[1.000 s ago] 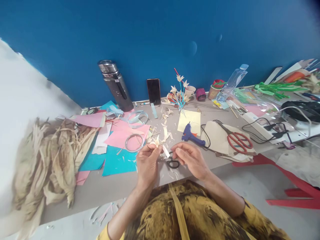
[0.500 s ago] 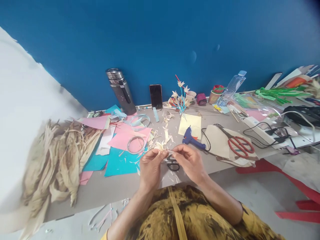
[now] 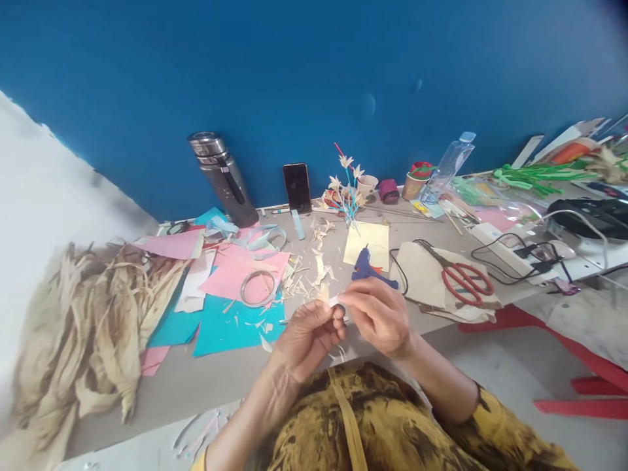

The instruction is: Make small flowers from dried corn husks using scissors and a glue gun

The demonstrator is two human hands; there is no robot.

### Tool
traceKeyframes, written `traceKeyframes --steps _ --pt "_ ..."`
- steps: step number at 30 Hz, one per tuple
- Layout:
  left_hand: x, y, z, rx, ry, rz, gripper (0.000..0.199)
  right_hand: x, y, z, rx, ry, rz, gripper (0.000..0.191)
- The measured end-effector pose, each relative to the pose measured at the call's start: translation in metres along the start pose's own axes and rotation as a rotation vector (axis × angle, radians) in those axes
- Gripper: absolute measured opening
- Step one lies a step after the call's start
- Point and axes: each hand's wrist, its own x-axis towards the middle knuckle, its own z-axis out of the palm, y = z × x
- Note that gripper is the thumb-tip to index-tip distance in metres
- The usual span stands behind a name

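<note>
Husk sits pinched in our left hand above the table, other fingers loosely curled, as our right hand, fingertips together, grips a white strip just beside it.

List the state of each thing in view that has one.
Left hand: pinching pale piece
Right hand: pinching white strip
Red-handled scissors: blades together, lying down
Blue glue gun: lying down, partly hidden
Phone: upright, screen dark
Flask: upright, lidded
Clear bottle: capped
Power strip: black plugs inserted
Flower bunch: upright
</note>
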Motion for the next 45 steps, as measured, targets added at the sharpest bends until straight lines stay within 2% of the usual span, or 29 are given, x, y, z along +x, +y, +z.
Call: traceKeyframes --steps 3,6,12,16,20,23,27,31,34,36,39,43,45 --pt "-0.003 -0.003 0.003 -0.044 0.013 -0.054 0.029 -0.001 0.004 -0.006 0.013 -0.008 -0.03 0.03" --pt "-0.006 -0.003 0.003 -0.05 0.026 -0.047 0.027 -0.001 0.006 -0.01 0.009 0.017 0.006 0.031" --pt "-0.004 -0.003 0.002 0.081 0.024 0.052 0.026 -0.012 0.009 -0.009 0.0 -0.075 0.206 0.021" --pt "-0.002 -0.004 0.001 0.133 0.041 0.166 0.026 -0.019 0.011 -0.004 -0.089 -0.138 0.344 0.013" --pt "-0.002 -0.002 -0.001 0.157 -0.038 0.296 0.024 -0.026 0.017 0.005 -0.159 -0.295 0.46 0.015" --pt "-0.001 0.001 -0.005 0.168 -0.13 0.349 0.022 -0.033 0.021 0.015 -0.12 -0.388 0.519 0.016" --pt "0.002 0.003 -0.015 0.213 -0.185 0.338 0.019 -0.037 0.019 0.021 -0.004 -0.331 0.606 0.012" --pt "-0.001 0.006 -0.025 0.331 -0.071 0.398 0.018 -0.027 0.011 0.014 0.147 -0.235 0.743 0.009" --pt "-0.005 0.009 -0.027 0.504 0.051 0.515 0.013 -0.018 0.004 0.006 0.274 -0.266 0.9 0.012" --pt "-0.005 0.008 -0.025 0.586 0.082 0.547 0.012 -0.013 0.0 0.002 0.354 -0.297 0.972 0.017" --pt "0.0 0.001 -0.021 0.593 0.063 0.49 0.013 -0.011 -0.004 0.001 0.383 -0.318 1.008 0.021" --pt "0.012 -0.01 -0.021 0.474 0.065 0.402 0.013 -0.013 -0.01 0.003 0.334 -0.361 0.989 0.021" --pt "0.015 -0.012 -0.022 0.395 0.078 0.365 0.016 -0.01 -0.012 0.002 0.379 -0.383 0.972 0.02"
